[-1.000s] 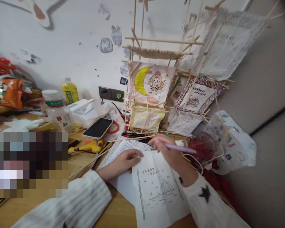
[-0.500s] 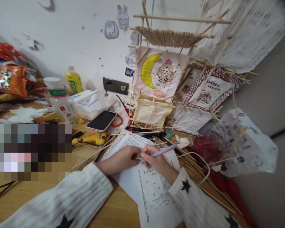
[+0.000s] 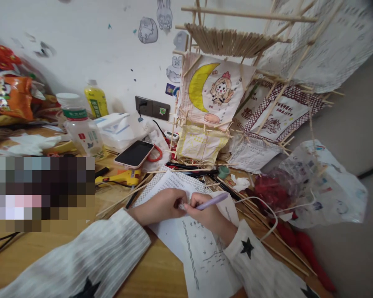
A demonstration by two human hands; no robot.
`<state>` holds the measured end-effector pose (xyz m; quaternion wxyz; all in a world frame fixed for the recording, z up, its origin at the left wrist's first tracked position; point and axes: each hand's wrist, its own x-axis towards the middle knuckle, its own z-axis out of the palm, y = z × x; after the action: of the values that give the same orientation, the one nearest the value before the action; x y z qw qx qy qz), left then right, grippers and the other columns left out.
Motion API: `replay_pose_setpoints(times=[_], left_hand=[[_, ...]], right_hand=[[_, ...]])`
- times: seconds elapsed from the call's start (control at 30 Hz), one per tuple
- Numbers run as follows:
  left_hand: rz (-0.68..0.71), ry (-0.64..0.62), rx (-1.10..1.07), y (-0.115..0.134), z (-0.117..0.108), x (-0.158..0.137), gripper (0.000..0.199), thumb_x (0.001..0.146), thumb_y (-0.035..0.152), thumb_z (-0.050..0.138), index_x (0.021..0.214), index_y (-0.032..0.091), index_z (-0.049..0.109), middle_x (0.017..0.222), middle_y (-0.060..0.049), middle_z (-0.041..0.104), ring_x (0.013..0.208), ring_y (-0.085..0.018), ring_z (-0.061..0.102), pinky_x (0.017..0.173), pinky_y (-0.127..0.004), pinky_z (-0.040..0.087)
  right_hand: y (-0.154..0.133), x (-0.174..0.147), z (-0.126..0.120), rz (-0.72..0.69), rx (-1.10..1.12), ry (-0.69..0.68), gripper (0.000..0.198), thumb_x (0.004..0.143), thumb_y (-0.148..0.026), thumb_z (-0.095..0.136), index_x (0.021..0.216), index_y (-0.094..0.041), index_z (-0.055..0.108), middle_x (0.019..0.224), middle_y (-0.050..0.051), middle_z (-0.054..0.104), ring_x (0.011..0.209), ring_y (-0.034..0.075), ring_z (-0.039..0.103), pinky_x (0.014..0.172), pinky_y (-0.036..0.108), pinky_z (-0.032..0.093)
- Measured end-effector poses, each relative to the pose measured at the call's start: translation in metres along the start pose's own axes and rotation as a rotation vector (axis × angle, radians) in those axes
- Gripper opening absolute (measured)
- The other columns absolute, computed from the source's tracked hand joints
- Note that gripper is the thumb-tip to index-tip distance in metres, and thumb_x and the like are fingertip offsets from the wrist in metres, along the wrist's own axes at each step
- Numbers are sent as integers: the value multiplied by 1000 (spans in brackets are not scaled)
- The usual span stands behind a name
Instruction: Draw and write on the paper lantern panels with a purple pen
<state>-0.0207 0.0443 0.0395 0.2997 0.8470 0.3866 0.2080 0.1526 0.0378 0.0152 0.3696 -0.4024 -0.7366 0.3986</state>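
Observation:
My right hand (image 3: 205,209) is closed round a purple pen (image 3: 214,201), whose upper end points up to the right. Just left of it, my left hand (image 3: 164,205) is curled with thumb and forefinger pinched. A small clear piece (image 3: 182,205) shows between the two hands' fingertips; I cannot make out what it is. Both hands are over a paper sheet (image 3: 194,252) with a wavy border line, small birds and a sketched scene. Beneath it and to the left lies another sheet (image 3: 170,182) with handwriting and a cross-hatched border.
A stick-built frame (image 3: 225,41) with drawn paper panels stands behind the sheets. On the left are a phone (image 3: 134,153), a yellow glue gun (image 3: 121,179) and a plastic bottle (image 3: 84,136). A plastic bag (image 3: 332,190), a white cord (image 3: 272,213) and several thin sticks lie at right.
My right hand has moved in against my left fingertips, and the pen's lower end is now hidden in the fingers. The view has shifted slightly.

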Motion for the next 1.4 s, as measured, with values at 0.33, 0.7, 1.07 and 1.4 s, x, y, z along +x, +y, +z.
replay_pose_setpoints(times=[0.33, 0.7, 1.07, 1.4], left_hand=[[-10, -28, 40, 1, 1, -3, 9, 70, 17, 57, 79, 17, 59, 72, 1, 59, 65, -15, 53, 59, -22, 36], [1, -36, 22, -4, 1, -2, 9, 69, 15, 58, 77, 16, 59, 71, 1, 58, 64, -14, 50, 57, -21, 34], [3, -58, -19, -3, -1, -2, 7, 69, 14, 57, 75, 15, 57, 67, 3, 55, 60, -11, 47, 54, -19, 32], [9, -50, -28, -9, 3, -2, 7, 69, 16, 58, 76, 15, 58, 66, 3, 54, 60, -12, 46, 54, -20, 32]], right_hand=[[-4, -2, 2, -55, -28, -63, 23, 71, -17, 50, 54, -20, 35, 52, -5, 36, 49, 9, 32, 45, 21, 26], [-1, -2, 3, -48, -64, -36, 27, 74, -21, 54, 53, -20, 36, 50, -6, 36, 48, 9, 32, 44, 21, 24], [-6, -3, 4, -65, -76, -25, 26, 72, -16, 52, 53, -20, 35, 50, -6, 37, 48, 9, 32, 45, 22, 22], [-6, -3, 5, -57, -106, -28, 26, 73, -17, 52, 53, -19, 35, 50, -6, 37, 48, 9, 32, 45, 22, 23]])
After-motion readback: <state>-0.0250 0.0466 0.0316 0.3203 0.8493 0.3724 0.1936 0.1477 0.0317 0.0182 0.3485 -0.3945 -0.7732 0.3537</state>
